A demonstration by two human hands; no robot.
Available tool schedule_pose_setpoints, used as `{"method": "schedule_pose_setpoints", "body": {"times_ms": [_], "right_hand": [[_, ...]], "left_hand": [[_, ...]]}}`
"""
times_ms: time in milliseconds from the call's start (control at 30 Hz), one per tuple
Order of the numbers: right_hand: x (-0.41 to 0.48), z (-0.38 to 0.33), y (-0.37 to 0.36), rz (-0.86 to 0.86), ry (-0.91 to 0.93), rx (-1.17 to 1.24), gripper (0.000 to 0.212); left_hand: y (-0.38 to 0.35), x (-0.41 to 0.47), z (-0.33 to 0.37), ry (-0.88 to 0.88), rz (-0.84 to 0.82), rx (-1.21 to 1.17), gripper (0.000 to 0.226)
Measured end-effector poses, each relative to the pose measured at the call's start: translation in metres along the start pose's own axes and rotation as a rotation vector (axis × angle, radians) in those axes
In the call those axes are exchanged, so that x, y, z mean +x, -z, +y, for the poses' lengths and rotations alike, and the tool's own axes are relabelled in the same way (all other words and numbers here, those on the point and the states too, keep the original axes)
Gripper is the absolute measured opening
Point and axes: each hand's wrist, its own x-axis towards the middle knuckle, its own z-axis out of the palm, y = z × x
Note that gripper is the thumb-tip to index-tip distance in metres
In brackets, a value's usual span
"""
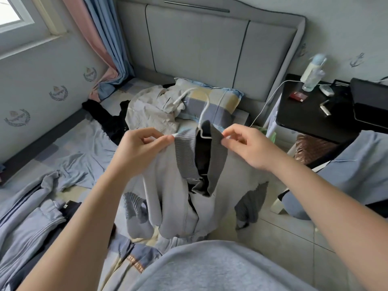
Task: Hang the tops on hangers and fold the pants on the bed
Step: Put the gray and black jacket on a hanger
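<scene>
Jacket (168, 185): grey with a ribbed collar, on a white hanger (204, 114), held up over the bed's (69, 148) near edge.
Left hand (140, 148): pinches one collar end.
Right hand (249, 148): pinches the other collar end.
On the bed: pillow (214, 101) at the head end, with a beige top (151, 110) and a black garment (109, 120) beside it; grey pants (31, 217) near left.
Blocked: the jacket hides the bed's middle.
Beside the bed: black nightstand (310, 116) with a bottle (312, 72).
</scene>
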Motion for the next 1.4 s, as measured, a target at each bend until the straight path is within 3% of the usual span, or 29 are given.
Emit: {"method": "schedule_pose_setpoints", "body": {"times_ms": [67,133,233,300,400,667,767,900,1000,1100,1167,1267,1400], "right_hand": [[-0.009,0.015,-0.001,0.01,0.034,-0.097,0.02],[-0.014,0.034,-0.003,0.138,0.034,-0.13,0.016],[-0.012,0.06,-0.001,0.322,-0.055,-0.014,0.008],[-0.01,0.072,0.0,0.293,-0.128,0.13,0.007],[-0.008,0.089,0.002,0.278,-0.182,0.127,0.008],[0.008,0.067,0.043,0.587,-0.043,-0.009,0.027],[0.024,0.054,0.054,0.665,-0.059,-0.039,0.028],[0.039,0.043,0.05,0.53,-0.201,-0.23,0.02],[0.028,0.02,0.035,0.318,0.019,-0.059,0.019],[0.01,0.003,0.001,0.008,0.158,-0.117,0.014],[0.006,0.001,-0.015,-0.002,0.206,-0.093,0.019],[0.005,0.001,-0.015,0.07,0.196,0.052,0.022],[-0.002,0.014,0.001,0.139,0.167,0.189,0.022]], "left_hand": [[0.01,0.001,-0.006,0.01,0.052,-0.019,0.04],[0.019,0.002,-0.009,0.017,0.093,-0.032,0.043],[0.029,0.005,-0.013,0.015,0.148,-0.056,0.043],[0.033,0.007,-0.015,0.022,0.176,-0.066,0.044],[0.035,0.009,-0.018,0.041,0.203,-0.055,0.044],[0.026,0.005,-0.022,0.066,0.188,0.268,0.048],[0.02,0.004,-0.016,-0.021,0.127,0.191,0.042],[0.018,0.006,-0.008,-0.094,0.122,0.03,0.051],[0.015,0.004,-0.004,-0.069,0.095,0.069,0.044],[-0.001,0.004,-0.002,-0.032,0.032,0.201,0.051],[-0.009,0.003,-0.001,-0.056,0.022,0.295,0.052],[-0.009,-0.004,-0.007,-0.209,0.028,0.399,0.03],[-0.005,-0.017,-0.04,-0.119,0.051,0.444,0.059]]}}
